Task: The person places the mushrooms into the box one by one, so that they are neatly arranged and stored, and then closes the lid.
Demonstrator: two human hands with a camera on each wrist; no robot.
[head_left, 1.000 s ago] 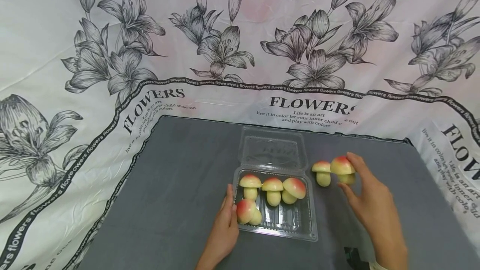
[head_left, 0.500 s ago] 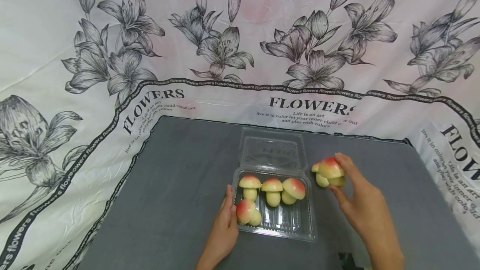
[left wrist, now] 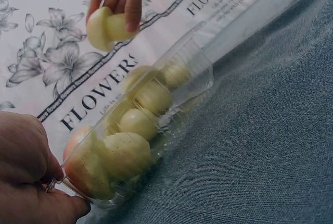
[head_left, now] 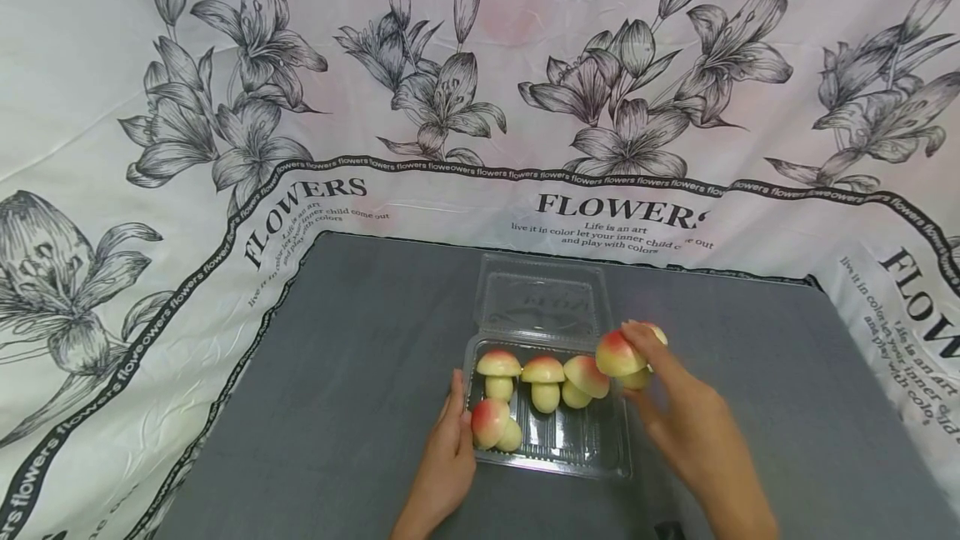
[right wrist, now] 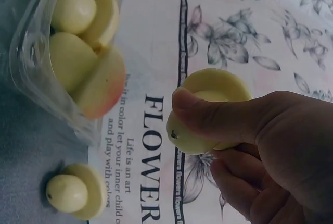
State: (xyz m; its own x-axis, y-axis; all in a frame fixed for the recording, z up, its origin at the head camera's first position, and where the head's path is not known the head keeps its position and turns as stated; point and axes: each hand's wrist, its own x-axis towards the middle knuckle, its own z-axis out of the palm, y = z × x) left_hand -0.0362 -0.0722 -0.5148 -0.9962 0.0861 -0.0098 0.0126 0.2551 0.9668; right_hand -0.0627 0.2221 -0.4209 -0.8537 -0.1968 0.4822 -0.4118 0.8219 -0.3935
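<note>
In the head view my left hand (head_left: 444,457) grips the left edge of a clear plastic clamshell box (head_left: 558,436). Its thumb and fingers pinch the rim in the left wrist view. The box holds several mushroom-shaped pieces with red-yellow caps and pale stems: a row along the back, and one mushroom (head_left: 491,423) at front left. My right hand (head_left: 693,432) pinches another mushroom (head_left: 617,354) above the box's right edge. The right wrist view shows the thumb (right wrist: 208,114) across that piece's stem. One more mushroom (right wrist: 70,191) lies on the table, mostly hidden behind my right hand in the head view.
The box's clear lid (head_left: 543,298) lies folded back behind it. Dark grey cloth (head_left: 337,407) covers the table. A white flower-printed sheet (head_left: 450,207) rises along the back and sides. A small dark object (head_left: 670,531) shows at the bottom edge by my right forearm.
My right hand has carried its mushroom leftward, from beside the loose mushroom to the box's right edge. My left hand and the box stay about where they were.
</note>
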